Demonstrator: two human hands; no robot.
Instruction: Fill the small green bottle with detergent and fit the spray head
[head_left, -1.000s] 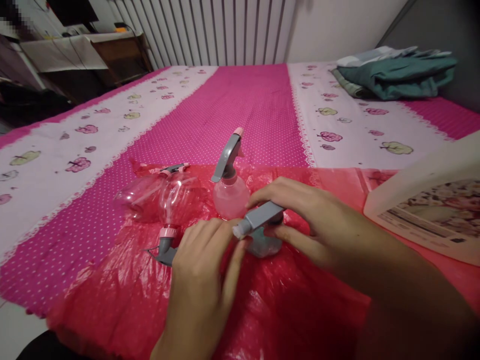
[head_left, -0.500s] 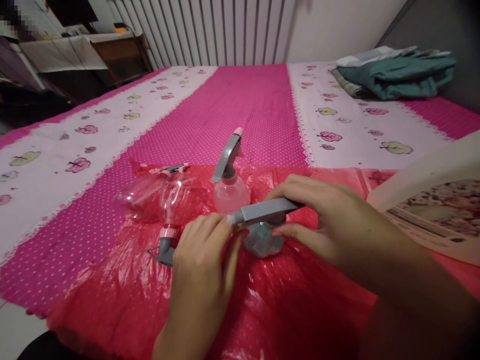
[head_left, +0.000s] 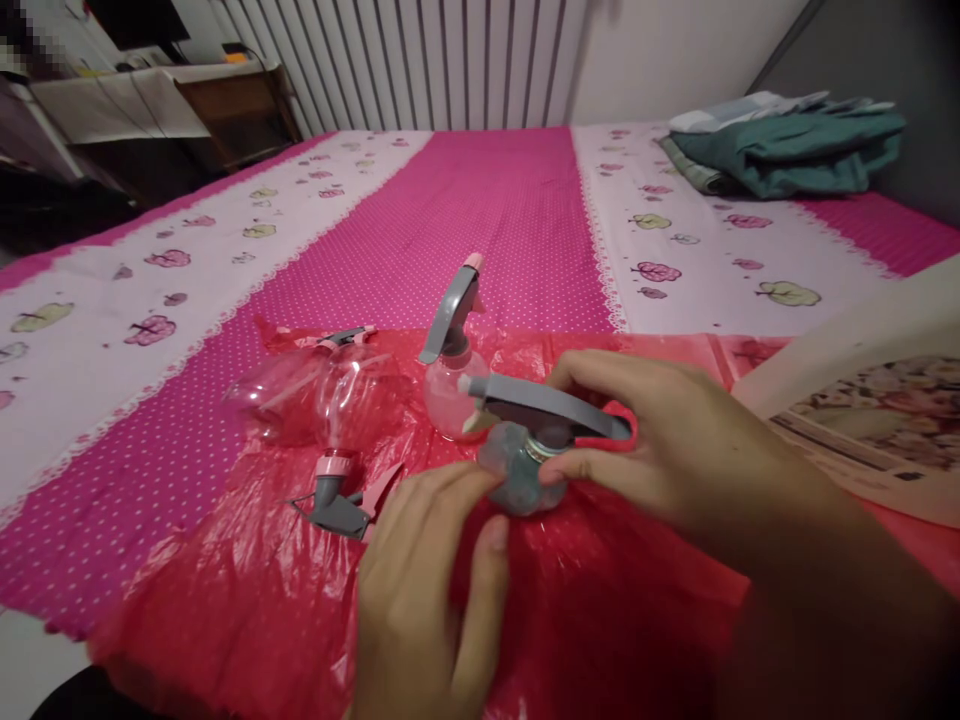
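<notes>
My right hand (head_left: 637, 430) pinches the neck of a small spray bottle with a bluish, see-through body (head_left: 514, 475) and a grey trigger head (head_left: 559, 405). The white nozzle of that head points left. My left hand (head_left: 427, 570) has its fingers stretched and its thumb apart; the fingertips are at the bottle's lower left side, and I cannot tell whether they touch it. Just behind stands another spray bottle (head_left: 446, 400) with pinkish contents, a grey head and a pink nozzle. Left of my left hand, a clear spray bottle (head_left: 349, 400) lies with its grey head toward me.
Red plastic sheeting (head_left: 247, 580) lies under the bottles on a pink patterned bedspread (head_left: 495, 220). Another clear bottle (head_left: 266, 395) lies at the left. A pale printed bag (head_left: 862, 370) is at the right, and folded green cloth (head_left: 802, 155) lies farther back.
My left hand has moved down and away from the nozzle, its thumb now apart. The grey spray head has turned and tilted in my right hand, its nozzle rising.
</notes>
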